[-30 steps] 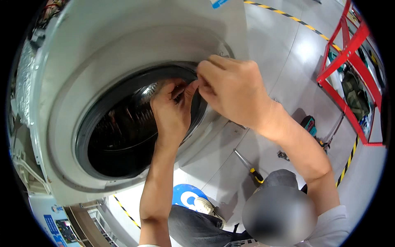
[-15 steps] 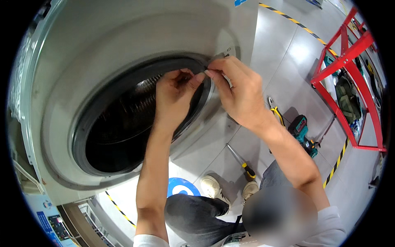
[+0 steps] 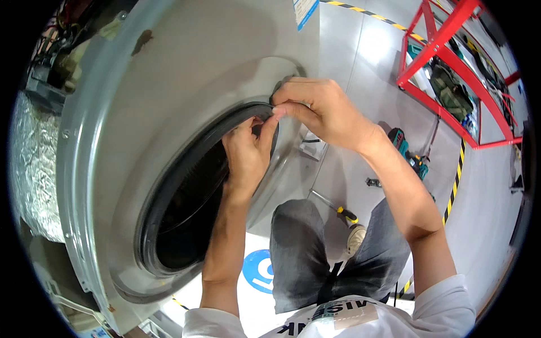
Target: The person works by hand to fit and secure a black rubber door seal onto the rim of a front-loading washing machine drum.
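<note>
The pale front panel (image 3: 186, 67) of a washing machine stands before me, with a dark rubber door gasket (image 3: 236, 121) around its round opening (image 3: 191, 225). My left hand (image 3: 248, 152) reaches over the opening, its fingers curled behind the gasket's upper right lip and its thumb on the near side. Right beside it, my right hand (image 3: 327, 110) pinches the same rim between thumb and fingers from outside. The two thumbs nearly touch. Both sets of fingertips are partly hidden by the gasket and the hands.
On the floor lie a yellow and black screwdriver (image 3: 347, 214) and a green cordless power tool (image 3: 414, 160). A red metal frame (image 3: 442, 48) holding tools stands at the upper right. Silvery foil-like wrapping (image 3: 36, 163) and exposed wiring (image 3: 65, 22) show along the machine's left side.
My view has shifted, so the machine sits farther right and lower, with more of its left side showing. Both hands stay at the gasket's upper right rim, and my knees now show more.
</note>
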A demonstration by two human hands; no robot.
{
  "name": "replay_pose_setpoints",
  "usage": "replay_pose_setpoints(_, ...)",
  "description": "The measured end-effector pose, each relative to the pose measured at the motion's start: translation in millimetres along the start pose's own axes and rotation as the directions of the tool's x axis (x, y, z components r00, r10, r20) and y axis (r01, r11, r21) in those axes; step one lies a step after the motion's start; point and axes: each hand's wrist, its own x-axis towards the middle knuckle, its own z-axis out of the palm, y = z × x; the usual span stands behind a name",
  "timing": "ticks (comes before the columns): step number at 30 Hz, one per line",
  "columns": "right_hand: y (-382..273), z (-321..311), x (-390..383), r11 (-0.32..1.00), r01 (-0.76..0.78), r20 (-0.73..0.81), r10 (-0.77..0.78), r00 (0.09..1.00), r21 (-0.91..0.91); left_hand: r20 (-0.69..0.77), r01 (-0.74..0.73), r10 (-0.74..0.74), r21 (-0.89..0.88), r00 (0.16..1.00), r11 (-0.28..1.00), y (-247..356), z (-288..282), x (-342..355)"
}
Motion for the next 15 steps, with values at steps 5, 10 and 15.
replay_pose_setpoints(5, -14.0, 12.2, -10.5, 0.990, -0.010, -0.087, -0.002, 0.996, -0.140, 0.004, -0.203, 0.210, 0.274, 0.978, 0.940, -15.1, -5.7, -4.4)
replay_pose_setpoints(10, -28.8, 41.6, -22.1, 0.978, -0.181, -0.274, 0.147, 0.950, -0.101, -0.011, 0.060, -0.063, -0.187, 0.998, 0.981, -22.4, -6.2, -12.8)
replay_pose_setpoints(15, -39.1, 80.7, -32.7, 0.961, -0.208, -0.517, 0.087, 0.852, -0.182, 0.119, 0.323, -0.324, -0.634, 0.938, 0.702, -25.4, -4.9, -14.8)
